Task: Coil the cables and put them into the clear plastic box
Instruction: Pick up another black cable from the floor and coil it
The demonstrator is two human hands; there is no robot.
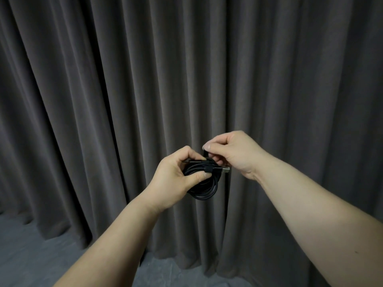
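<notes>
We hold both bare forearms out in mid-air. Our left hand curls its fingers and thumb around a coiled black cable, its loops hanging below the grip. Just right of it, our right hand pinches a short black strap at the coil's top. A metal plug pokes out rightward. Beyond hang dark pleated curtains, meeting a grey floor.

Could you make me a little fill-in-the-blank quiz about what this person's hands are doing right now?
1. The left hand holds a coiled ____ cable.
2. The right hand pinches a strap at the ____ of the coil.
3. A metal plug sticks out toward the ____ hand.
4. Behind both hands hangs a grey ____.

Missing words: black; top; right; curtain
</notes>
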